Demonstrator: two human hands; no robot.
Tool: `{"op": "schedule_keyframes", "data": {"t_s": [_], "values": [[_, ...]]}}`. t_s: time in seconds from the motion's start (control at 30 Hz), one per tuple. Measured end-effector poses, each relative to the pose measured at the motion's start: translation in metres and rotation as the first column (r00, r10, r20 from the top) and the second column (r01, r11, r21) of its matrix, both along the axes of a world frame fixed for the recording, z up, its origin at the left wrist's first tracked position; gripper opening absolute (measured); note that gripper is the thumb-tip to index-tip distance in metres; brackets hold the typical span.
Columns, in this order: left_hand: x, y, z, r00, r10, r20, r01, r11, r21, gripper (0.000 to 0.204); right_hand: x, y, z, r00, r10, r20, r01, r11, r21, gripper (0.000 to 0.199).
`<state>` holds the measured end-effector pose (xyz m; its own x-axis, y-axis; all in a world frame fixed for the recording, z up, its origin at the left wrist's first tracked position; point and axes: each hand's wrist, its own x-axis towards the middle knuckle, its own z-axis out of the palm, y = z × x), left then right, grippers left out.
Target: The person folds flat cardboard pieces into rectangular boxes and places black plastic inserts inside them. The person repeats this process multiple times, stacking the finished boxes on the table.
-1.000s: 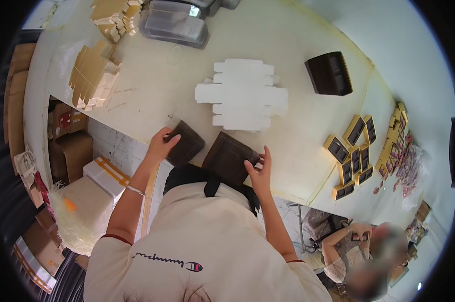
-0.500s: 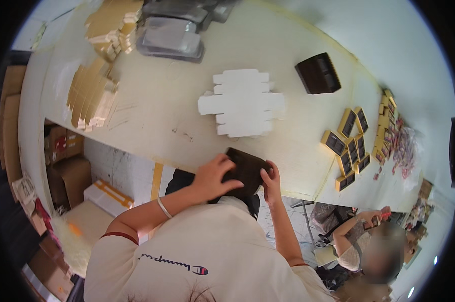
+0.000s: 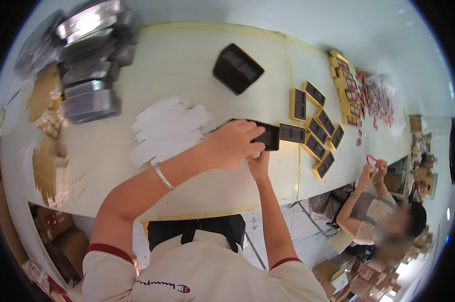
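Over the table, I hold a black plastic insert tray (image 3: 272, 137), possibly several nested together. My left hand (image 3: 236, 143) lies across its left part, fingers closed over the top and hiding much of it. My right hand (image 3: 258, 163) grips its near edge from below, partly hidden behind the left. The tray's right end comes up close to a small yellow-sided box with a black insert (image 3: 292, 133). Left of my hands, partly behind my left forearm, lie flat white unfolded cartons (image 3: 169, 128). A dark stack of black trays (image 3: 237, 68) stands beyond my hands.
Several yellow-sided boxes with black inserts (image 3: 315, 130) sit to the right, with a row of filled boxes (image 3: 347, 90) and small wrapped packets (image 3: 383, 98) beyond. Clear plastic lids (image 3: 91, 100) and tan flat cartons (image 3: 51, 168) lie at left. Another person's hands (image 3: 372, 173) hold something red.
My hands have carried the black tray from the table's near edge out over the table, beside the boxes. The view has swung to the right. The other person's hands have lifted.
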<state>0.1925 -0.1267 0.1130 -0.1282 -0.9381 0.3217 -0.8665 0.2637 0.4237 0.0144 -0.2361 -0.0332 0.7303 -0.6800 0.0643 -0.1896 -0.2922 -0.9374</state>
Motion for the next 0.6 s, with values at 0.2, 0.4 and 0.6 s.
{"op": "schedule_keyframes", "data": {"t_s": [0.2,0.4,0.6], "values": [[0.004,-0.023,0.002,0.999,-0.008,0.036,0.018,0.956,-0.293,0.026,0.01,-0.018,-0.017,0.991,-0.064,0.121,0.05,0.992,0.118,0.065],[0.02,0.015,0.014,0.981,0.194,-0.029,-0.177,0.814,-0.553,0.029,-0.001,-0.019,-0.02,0.926,-0.015,0.377,0.061,0.992,-0.11,0.086],[0.028,0.118,0.009,0.723,-0.049,-0.689,-0.368,0.817,-0.444,0.018,-0.024,-0.013,0.042,0.726,0.065,0.685,0.241,0.908,-0.342,0.072]]}}
